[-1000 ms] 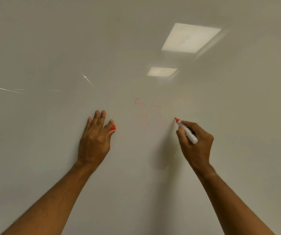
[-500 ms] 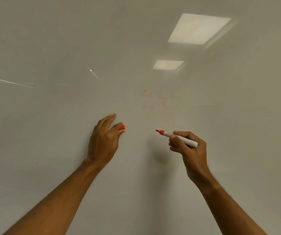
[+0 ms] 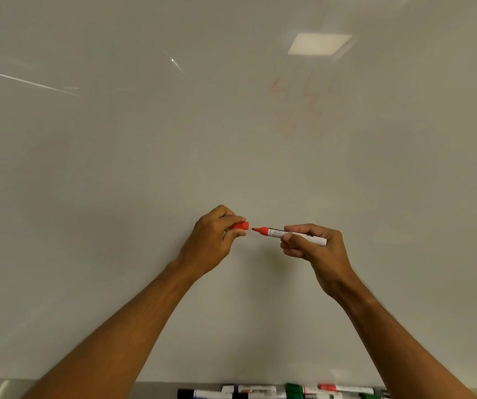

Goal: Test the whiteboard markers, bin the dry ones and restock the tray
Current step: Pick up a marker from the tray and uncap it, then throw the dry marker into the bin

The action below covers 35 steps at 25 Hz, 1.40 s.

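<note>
In front of the whiteboard (image 3: 145,168), the right hand (image 3: 315,249) has its fingers curled round the white barrel of a red marker (image 3: 289,234), which lies level with its bare tip pointing left. The left hand (image 3: 217,240) pinches the red cap (image 3: 241,226) between thumb and fingers, its open end just beside the tip but not touching (a small gap shows between them). Faint red marks (image 3: 303,102) sit toward the board's upper right, and more markers (image 3: 283,392) lie along the tray (image 3: 87,388) at its bottom edge.
</note>
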{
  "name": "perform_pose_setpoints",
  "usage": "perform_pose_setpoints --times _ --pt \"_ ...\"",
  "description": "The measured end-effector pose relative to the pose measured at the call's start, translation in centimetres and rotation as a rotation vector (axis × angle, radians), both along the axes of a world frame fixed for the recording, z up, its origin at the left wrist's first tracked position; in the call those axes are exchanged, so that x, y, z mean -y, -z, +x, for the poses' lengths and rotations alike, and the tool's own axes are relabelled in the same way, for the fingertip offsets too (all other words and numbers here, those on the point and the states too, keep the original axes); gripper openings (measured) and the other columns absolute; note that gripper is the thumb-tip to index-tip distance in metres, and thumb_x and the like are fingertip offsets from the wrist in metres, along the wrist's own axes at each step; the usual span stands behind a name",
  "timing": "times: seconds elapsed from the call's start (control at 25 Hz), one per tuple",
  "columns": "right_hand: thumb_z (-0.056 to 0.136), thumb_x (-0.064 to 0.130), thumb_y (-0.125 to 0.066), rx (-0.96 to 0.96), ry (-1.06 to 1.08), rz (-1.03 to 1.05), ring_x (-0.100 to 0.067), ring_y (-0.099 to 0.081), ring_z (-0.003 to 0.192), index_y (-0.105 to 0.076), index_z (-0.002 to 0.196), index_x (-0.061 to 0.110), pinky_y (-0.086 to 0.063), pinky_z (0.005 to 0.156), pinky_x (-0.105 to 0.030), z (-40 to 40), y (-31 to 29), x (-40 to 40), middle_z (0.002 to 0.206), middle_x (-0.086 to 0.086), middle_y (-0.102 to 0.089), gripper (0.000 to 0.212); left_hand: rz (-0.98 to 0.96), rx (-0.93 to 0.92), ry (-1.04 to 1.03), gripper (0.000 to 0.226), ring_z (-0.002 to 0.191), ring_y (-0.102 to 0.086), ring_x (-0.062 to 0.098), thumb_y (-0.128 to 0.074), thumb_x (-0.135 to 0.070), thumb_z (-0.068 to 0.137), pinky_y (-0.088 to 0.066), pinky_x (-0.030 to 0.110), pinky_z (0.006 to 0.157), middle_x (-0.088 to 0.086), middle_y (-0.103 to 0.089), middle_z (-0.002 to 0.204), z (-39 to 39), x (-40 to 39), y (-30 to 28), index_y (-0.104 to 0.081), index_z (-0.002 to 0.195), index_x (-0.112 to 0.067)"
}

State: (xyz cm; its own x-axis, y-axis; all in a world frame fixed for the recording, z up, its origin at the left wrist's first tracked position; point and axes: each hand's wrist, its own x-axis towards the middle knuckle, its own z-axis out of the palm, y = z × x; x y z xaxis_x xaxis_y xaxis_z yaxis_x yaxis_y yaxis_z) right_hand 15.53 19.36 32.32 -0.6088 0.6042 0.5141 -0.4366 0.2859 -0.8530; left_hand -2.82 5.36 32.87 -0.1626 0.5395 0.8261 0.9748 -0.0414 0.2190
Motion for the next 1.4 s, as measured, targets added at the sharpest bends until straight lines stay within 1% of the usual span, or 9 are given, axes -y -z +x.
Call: perform_pose_setpoints --times 0.24,0.52,0.6,0.72,0.8,0.92,1.08,1.24,1.4 --pt "0.084 0.0 -0.069 0.042 -0.021 -0.025 -0.033 -0.071 0.076 -0.073 0.096 -0.001 -0.059 0.071 -0.034 -0.7 2.0 0.6 0.083 -0.021 -0.073 0.012 -0.082 -0.007 -0.003 0.027 0.086 -0.057 0.008 -0.069 -0.018 0.086 -0.043 0.007 0.079 0.005 -0.064 0.099 -0.1 1.0 1.9 -0.069 0.11 -0.006" --pt "0.082 0.0 -0.072 0.136 -0.069 0.028 -0.03 -0.071 0.079 -0.074 0.098 0.0 -0.059 0.075 -0.035 -1.0 3.4 0.9 0.086 -0.019 -0.074 0.015 -0.16 -0.03 0.011 0.022 0.085 -0.061 0.014 -0.068 -0.018 0.088 -0.049 0.017 0.078 0.005 -0.067 0.097 0.1 1.6 3.5 -0.07 0.108 -0.008" --pt "0.082 0.007 -0.075 0.236 -0.02 0.149 -0.02 -0.07 0.075 -0.077 0.099 0.008 -0.057 0.072 -0.029 -0.9 3.5 0.7 0.085 -0.01 -0.075 0.016 -0.181 -0.034 0.024 0.022 0.084 -0.062 0.014 -0.067 -0.018 0.088 -0.05 0.02 0.077 0.004 -0.068 0.097 0.1 1.8 4.0 -0.07 0.107 -0.008" --pt "0.083 0.02 -0.076 0.444 0.166 0.518 -0.003 -0.059 0.061 -0.077 0.1 0.021 -0.042 0.057 -0.015 -0.6 4.1 0.4 0.077 0.01 -0.073 0.017 -0.206 -0.031 0.025 0.021 0.083 -0.063 0.015 -0.068 -0.018 0.088 -0.051 0.022 0.076 0.005 -0.069 0.096 0.3 1.8 4.9 -0.07 0.106 -0.007" --pt "0.084 0.022 -0.075 0.488 0.245 0.655 -0.011 -0.059 0.062 -0.077 0.1 0.023 -0.045 0.055 -0.025 -0.5 4.5 0.6 0.074 0.01 -0.072 0.017 -0.222 -0.015 0.027 0.02 0.082 -0.062 0.016 -0.067 -0.018 0.088 -0.052 0.024 0.075 0.005 -0.068 0.095 0.5 1.6 5.5 -0.07 0.105 -0.007" --pt "0.084 0.021 -0.074 0.469 0.294 0.68 -0.021 -0.062 0.067 -0.077 0.099 0.022 -0.05 0.062 -0.038 -0.3 5.4 0.9 0.076 0.004 -0.073 0.016 -0.235 0.003 0.039 0.016 0.079 -0.061 0.015 -0.067 -0.016 0.088 -0.05 0.021 0.071 0.004 -0.068 0.092 0.9 1.3 6.4 -0.07 0.102 -0.008" --pt "0.083 0.017 -0.074 0.464 0.341 0.681 -0.02 -0.062 0.066 -0.077 0.097 0.021 -0.051 0.061 -0.038 -0.1 6.5 1.3 0.075 0.005 -0.072 0.015 -0.239 0.003 0.063 0.013 0.076 -0.06 0.014 -0.068 -0.014 0.087 -0.047 0.019 0.07 0.003 -0.068 0.089 1.1 1.1 7.3 -0.071 0.099 -0.009" --pt "0.085 0.019 -0.073 0.56 0.348 0.721 -0.019 -0.065 0.075 -0.074 0.104 0.021 -0.053 0.068 -0.035 0.7 7.7 0.9 0.086 0.003 -0.074 0.02 -0.273 0.016 0.077 0.016 0.078 -0.062 0.017 -0.069 -0.018 0.087 -0.055 0.03 0.07 0.003 -0.067 0.091 1.7 0.7 9.0 -0.071 0.101 -0.01" --pt "0.087 0.027 -0.069 0.665 0.48 0.836 -0.019 -0.061 0.082 -0.07 0.112 0.022 -0.049 0.072 -0.034 2.7 9.9 0.9 0.093 0.003 -0.073 0.025 -0.325 -0.017 0.026 0.035 0.088 -0.061 0.022 -0.066 -0.031 0.088 -0.055 0.039 0.078 0.005 -0.063 0.104 3.6 -0.6 11.0 -0.064 0.117 -0.011"
